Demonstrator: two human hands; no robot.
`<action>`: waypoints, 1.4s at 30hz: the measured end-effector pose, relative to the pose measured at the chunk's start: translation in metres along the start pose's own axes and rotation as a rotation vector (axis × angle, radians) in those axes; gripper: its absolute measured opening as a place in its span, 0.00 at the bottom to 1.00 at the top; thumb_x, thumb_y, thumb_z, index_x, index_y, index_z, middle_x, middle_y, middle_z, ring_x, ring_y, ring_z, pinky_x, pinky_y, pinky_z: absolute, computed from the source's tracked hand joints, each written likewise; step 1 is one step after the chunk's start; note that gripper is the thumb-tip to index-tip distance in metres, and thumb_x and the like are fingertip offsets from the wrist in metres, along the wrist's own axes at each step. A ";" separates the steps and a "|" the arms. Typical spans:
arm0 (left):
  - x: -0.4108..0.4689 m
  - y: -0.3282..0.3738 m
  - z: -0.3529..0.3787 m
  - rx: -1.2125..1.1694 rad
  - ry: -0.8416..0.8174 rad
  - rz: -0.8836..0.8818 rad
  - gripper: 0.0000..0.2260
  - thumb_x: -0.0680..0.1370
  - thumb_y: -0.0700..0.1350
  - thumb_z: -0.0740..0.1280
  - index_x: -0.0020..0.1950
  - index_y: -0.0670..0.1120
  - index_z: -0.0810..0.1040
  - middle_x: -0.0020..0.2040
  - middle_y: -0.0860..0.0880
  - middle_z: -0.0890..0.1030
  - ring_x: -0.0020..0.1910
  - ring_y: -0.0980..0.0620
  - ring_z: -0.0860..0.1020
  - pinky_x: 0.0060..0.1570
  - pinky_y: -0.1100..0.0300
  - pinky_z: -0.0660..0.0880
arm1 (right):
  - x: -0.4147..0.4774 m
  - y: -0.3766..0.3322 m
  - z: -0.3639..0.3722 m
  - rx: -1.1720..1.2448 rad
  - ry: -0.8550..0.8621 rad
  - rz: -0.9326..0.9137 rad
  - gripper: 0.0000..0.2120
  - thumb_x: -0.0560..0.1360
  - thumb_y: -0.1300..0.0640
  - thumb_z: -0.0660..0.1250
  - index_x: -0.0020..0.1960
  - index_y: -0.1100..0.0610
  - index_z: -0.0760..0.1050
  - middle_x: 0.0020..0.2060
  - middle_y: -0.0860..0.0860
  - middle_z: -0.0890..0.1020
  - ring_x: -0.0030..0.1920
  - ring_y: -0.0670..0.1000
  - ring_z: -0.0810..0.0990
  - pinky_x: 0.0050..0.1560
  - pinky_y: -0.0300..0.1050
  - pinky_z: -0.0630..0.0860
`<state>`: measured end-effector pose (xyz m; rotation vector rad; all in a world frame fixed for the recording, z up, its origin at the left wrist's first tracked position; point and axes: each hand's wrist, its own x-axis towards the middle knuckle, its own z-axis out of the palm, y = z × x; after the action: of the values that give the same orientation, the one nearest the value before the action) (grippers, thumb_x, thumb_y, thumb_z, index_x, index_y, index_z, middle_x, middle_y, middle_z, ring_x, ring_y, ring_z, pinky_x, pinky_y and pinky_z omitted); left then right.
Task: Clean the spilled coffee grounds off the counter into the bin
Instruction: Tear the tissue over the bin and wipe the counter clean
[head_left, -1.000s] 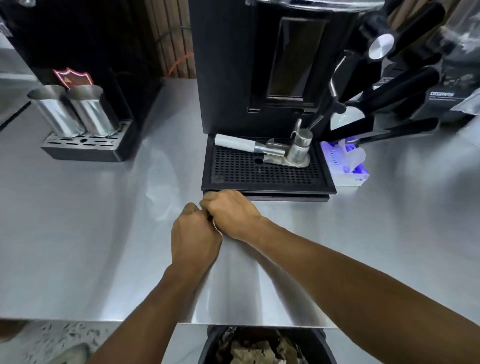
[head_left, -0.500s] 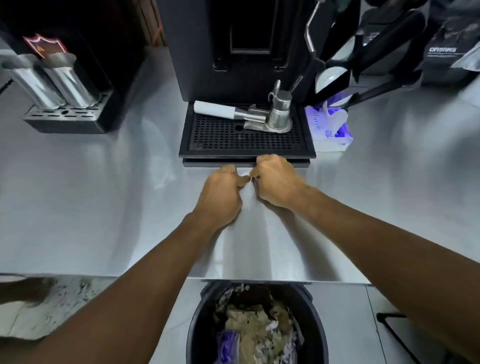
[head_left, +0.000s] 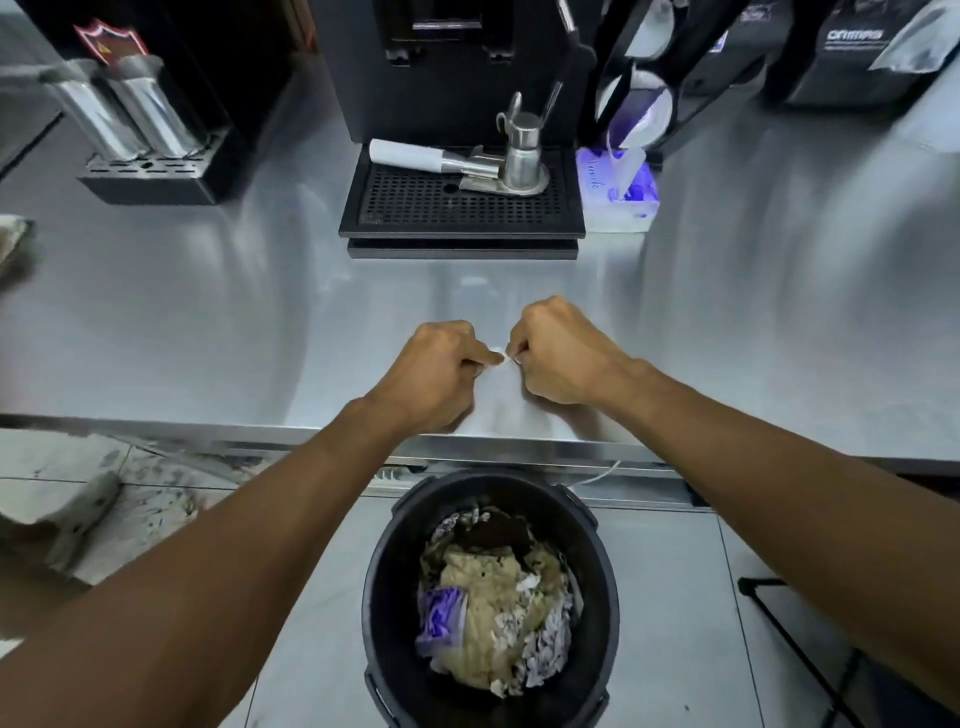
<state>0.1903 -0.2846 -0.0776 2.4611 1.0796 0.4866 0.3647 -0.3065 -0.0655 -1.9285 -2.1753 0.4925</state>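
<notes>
My left hand (head_left: 436, 376) and my right hand (head_left: 558, 353) rest as fists on the steel counter (head_left: 208, 322), close to its front edge. Both pinch a thin white tissue (head_left: 500, 387) that lies flat on the metal between and under them; its top corners show at my fingertips. No coffee grounds are visible on the counter; the tissue hides what is under it. On the floor right below the counter edge stands a black bin (head_left: 384, 582), part full of crumpled paper, dark grounds and a purple wrapper.
A black drip tray (head_left: 462, 208) with a portafilter (head_left: 441, 161) and a small steel jug (head_left: 522, 150) sits at the back under the coffee machine. A purple tissue box (head_left: 615, 195) stands to its right. Two steel cups (head_left: 130, 114) stand at the back left.
Both hands slid the tissue back from the drip tray toward the counter's front edge, and they moved slightly apart. The view tilted down, bringing the whole bin into sight.
</notes>
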 end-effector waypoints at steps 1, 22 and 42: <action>-0.006 0.004 0.001 -0.005 0.001 -0.002 0.13 0.75 0.33 0.66 0.54 0.45 0.85 0.38 0.53 0.76 0.37 0.54 0.76 0.40 0.65 0.72 | -0.007 -0.001 0.002 -0.003 -0.007 -0.004 0.12 0.67 0.69 0.66 0.41 0.55 0.83 0.40 0.52 0.80 0.42 0.55 0.79 0.42 0.50 0.81; -0.057 0.026 0.002 0.094 0.204 -0.162 0.12 0.77 0.37 0.65 0.57 0.45 0.83 0.41 0.44 0.76 0.39 0.44 0.76 0.41 0.50 0.76 | -0.035 -0.034 0.001 0.023 0.093 -0.045 0.11 0.72 0.66 0.66 0.48 0.55 0.84 0.45 0.51 0.80 0.45 0.54 0.78 0.46 0.49 0.79; -0.133 -0.086 -0.091 0.002 0.543 -0.530 0.12 0.76 0.35 0.65 0.57 0.42 0.83 0.41 0.51 0.79 0.37 0.57 0.77 0.42 0.74 0.71 | 0.101 -0.194 0.050 0.009 0.142 -0.595 0.07 0.74 0.63 0.68 0.45 0.55 0.84 0.39 0.49 0.81 0.45 0.52 0.74 0.41 0.51 0.75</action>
<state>0.0102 -0.3114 -0.0621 1.9548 1.8639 0.9949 0.1541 -0.2314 -0.0478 -1.1684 -2.4767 0.2468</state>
